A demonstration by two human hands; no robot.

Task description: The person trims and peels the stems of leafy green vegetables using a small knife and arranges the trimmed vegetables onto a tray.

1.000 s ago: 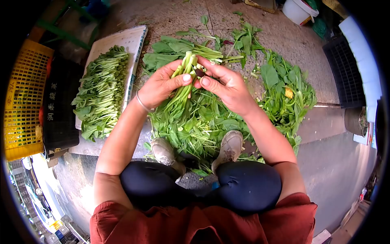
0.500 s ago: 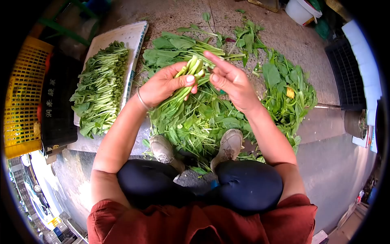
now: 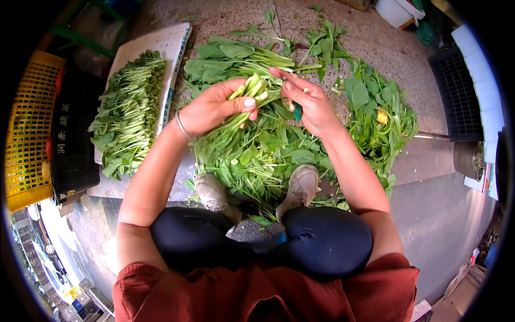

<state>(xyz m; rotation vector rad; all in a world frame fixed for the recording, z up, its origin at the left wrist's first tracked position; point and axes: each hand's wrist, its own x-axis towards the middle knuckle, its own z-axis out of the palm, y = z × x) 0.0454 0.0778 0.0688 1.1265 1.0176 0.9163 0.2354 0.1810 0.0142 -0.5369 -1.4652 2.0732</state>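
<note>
My left hand (image 3: pixel 214 110) is closed around a bunch of leafy greens (image 3: pixel 252 88), its thumb pressed across the pale cut stems. The stem ends point up and the leaves hang down below the palm. Just right of these stem ends, my right hand (image 3: pixel 311 104) has its fingers curled in and its thumb against them. A small teal piece (image 3: pixel 297 111) shows beneath those fingers; what it belongs to is hidden. Under both hands lies a heap of loose greens (image 3: pixel 268 155), with longer leafy stalks (image 3: pixel 225 59) behind it.
On the left, a white foam tray (image 3: pixel 174 45) carries neatly lined-up greens (image 3: pixel 131 112). Beyond it stand a black crate (image 3: pixel 75 129) and a yellow crate (image 3: pixel 32 134). More loose leaves (image 3: pixel 381 129) spread to the right. My shoes (image 3: pixel 300 188) touch the heap; a white bucket (image 3: pixel 399 13) is at the back.
My right hand's fingers have curled in from an extended index finger, and the hand has shifted slightly. The left hand keeps its grip on the bunch. The view has shifted a little.
</note>
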